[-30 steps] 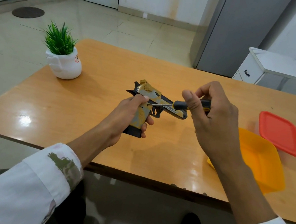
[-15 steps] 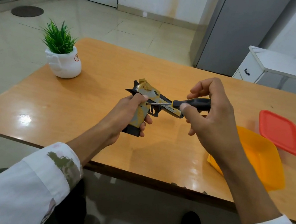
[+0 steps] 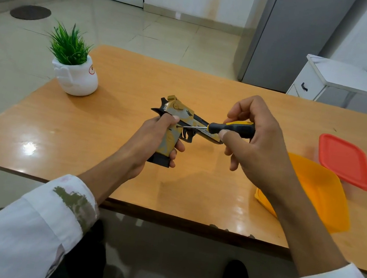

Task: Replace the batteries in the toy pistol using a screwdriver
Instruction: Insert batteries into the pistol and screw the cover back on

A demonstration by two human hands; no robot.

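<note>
A yellow-and-black toy pistol (image 3: 176, 116) is held above the wooden table (image 3: 111, 132), barrel pointing right. My left hand (image 3: 153, 139) grips its handle, thumb resting near the top of the grip. My right hand (image 3: 251, 147) holds a screwdriver (image 3: 229, 129) with a black and yellow handle between thumb and fingers. Its thin metal shaft runs left, and the tip touches the pistol's side just above the grip, beside my left thumb. Part of the barrel is hidden behind the screwdriver and my right hand.
A white pot with a green plant (image 3: 75, 66) stands at the table's far left. An orange container (image 3: 320, 191) lies at the right, partly under my right forearm, with a red lid (image 3: 345, 160) behind it. A white cabinet (image 3: 340, 85) stands beyond the table.
My right fingers have shifted around the screwdriver handle, which has turned so its yellow part now shows. The tip stays on the pistol, and my left hand keeps the same grip.
</note>
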